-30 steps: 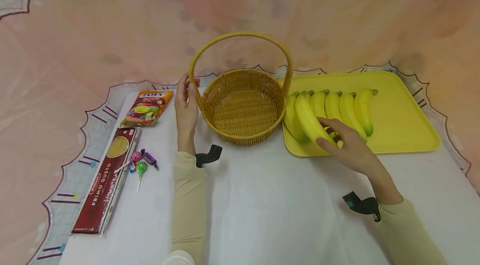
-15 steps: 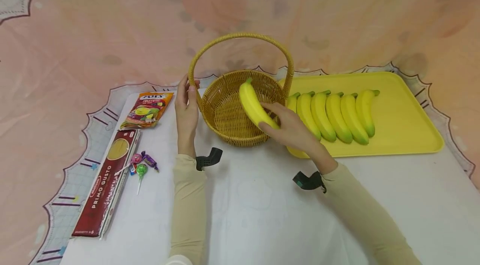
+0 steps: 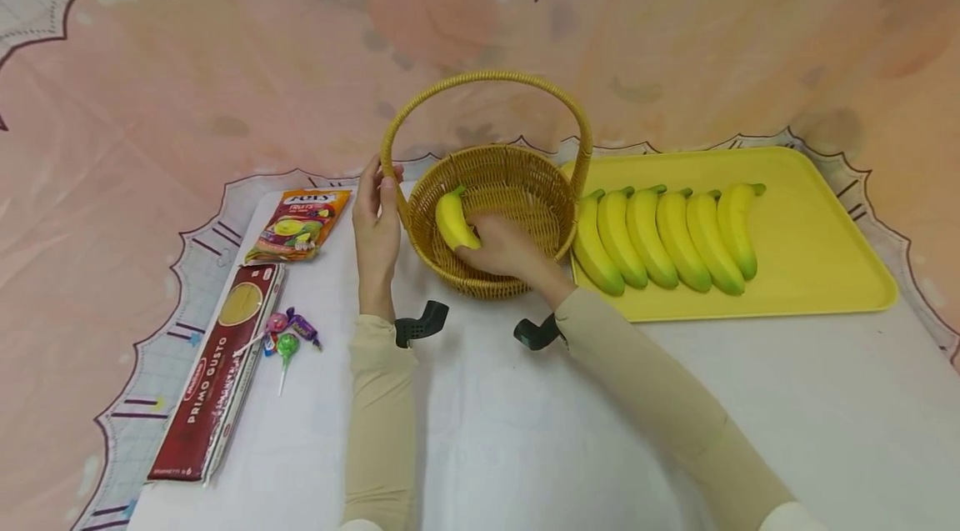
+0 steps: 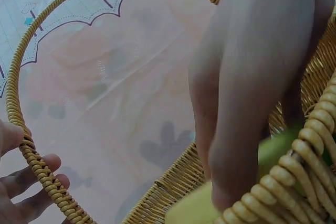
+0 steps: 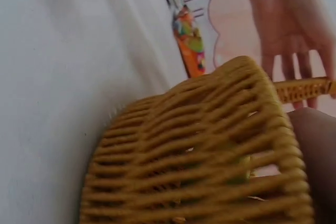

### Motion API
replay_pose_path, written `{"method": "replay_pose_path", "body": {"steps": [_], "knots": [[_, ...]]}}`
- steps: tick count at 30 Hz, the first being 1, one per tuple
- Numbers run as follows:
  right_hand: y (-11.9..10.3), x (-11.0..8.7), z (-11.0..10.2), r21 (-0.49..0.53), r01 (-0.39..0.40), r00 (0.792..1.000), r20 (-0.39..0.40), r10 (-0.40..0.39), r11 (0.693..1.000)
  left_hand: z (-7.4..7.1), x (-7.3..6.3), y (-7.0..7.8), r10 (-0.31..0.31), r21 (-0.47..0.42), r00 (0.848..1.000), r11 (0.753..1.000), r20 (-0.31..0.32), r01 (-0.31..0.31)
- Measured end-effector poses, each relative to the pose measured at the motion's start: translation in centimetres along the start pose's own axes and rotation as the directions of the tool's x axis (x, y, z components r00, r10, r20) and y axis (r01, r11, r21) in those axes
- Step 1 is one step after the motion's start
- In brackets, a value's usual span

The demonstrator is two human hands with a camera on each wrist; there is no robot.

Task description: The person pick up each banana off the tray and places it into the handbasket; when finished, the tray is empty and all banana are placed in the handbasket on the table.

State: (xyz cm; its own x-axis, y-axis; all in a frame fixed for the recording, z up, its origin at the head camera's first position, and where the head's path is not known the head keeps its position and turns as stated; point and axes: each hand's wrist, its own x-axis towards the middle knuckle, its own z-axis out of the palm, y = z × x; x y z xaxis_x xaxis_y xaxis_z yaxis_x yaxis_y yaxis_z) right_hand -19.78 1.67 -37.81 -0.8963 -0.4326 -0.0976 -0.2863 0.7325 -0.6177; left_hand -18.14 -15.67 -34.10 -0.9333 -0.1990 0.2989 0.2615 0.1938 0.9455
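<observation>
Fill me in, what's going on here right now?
A person's right hand holds a banana inside a wicker basket, while the left hand grips the side of its handle. Six other bananas lie in a row on the yellow tray to the right. On the left lie a red packet, an orange bag and some loose sweets.
</observation>
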Motion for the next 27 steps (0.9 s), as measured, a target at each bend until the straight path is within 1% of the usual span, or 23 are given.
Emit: {"method": "replay_pose_path", "body": {"steps": [3, 6, 8, 10, 12, 14, 16, 18, 20, 22, 27], "knots": [[-0.1, 0.9, 0.8, -0.026, -0.028, 0.998, 0.058, 0.03, 0.999, 0.0, 0.0, 0.1, 0.0, 0.001, 1.0, 1.0, 0.002, 0.0], [-0.1, 1.2, 1.2, -0.018, -0.034, 0.994, 0.104, 0.036, 0.999, 0.0, 0.1, 0.0, 0.011, -0.009, 1.0, 1.0, 0.006, -0.011], [0.1, 0.9, 1.1, 0.013, -0.022, 0.994, 0.11, 0.02, 1.0, 0.0, 0.0, 0.0, 0.017, -0.01, 1.0, 1.0, 0.007, -0.017], [0.5, 0.2, 0.5, 0.055, -0.012, 0.996, 0.088, 0.007, 0.998, 0.0, -0.1, 0.0, 0.019, -0.005, 1.0, 1.0, 0.007, -0.019], [1.2, -0.7, -0.5, 0.106, 0.019, 0.999, 0.037, -0.023, 0.994, -0.1, -0.1, 0.0, 0.019, -0.005, 1.0, 1.0, 0.005, -0.019], [2.3, -2.1, -1.4, 0.143, 0.05, 0.999, -0.028, -0.046, 0.989, -0.1, -0.3, -0.2, 0.014, -0.01, 1.0, 1.0, 0.006, -0.014], [3.4, -3.4, -2.4, 0.174, 0.088, 0.991, -0.113, -0.068, 0.981, -0.2, -0.4, -0.3, 0.014, -0.022, 1.0, 1.0, 0.009, -0.014], [4.6, -4.7, -3.2, 0.199, 0.113, 0.976, -0.204, -0.072, 0.974, -0.2, -0.4, -0.4, 0.011, -0.028, 1.0, 1.0, 0.016, -0.01], [5.7, -6.1, -3.9, 0.217, 0.112, 0.959, -0.278, -0.049, 0.97, -0.3, -0.3, -0.3, 0.015, -0.027, 0.999, 1.0, 0.029, -0.014], [6.9, -7.4, -4.7, 0.233, 0.113, 0.938, -0.346, -0.026, 0.966, -0.4, -0.1, -0.1, 0.016, -0.024, 0.999, 1.0, 0.038, -0.015], [10.6, -10.7, -7.0, 0.221, 0.076, 0.897, -0.44, 0.029, 0.972, -0.4, 0.7, -2.3, 0.037, -0.021, 0.999, 0.999, 0.032, -0.036]]}}
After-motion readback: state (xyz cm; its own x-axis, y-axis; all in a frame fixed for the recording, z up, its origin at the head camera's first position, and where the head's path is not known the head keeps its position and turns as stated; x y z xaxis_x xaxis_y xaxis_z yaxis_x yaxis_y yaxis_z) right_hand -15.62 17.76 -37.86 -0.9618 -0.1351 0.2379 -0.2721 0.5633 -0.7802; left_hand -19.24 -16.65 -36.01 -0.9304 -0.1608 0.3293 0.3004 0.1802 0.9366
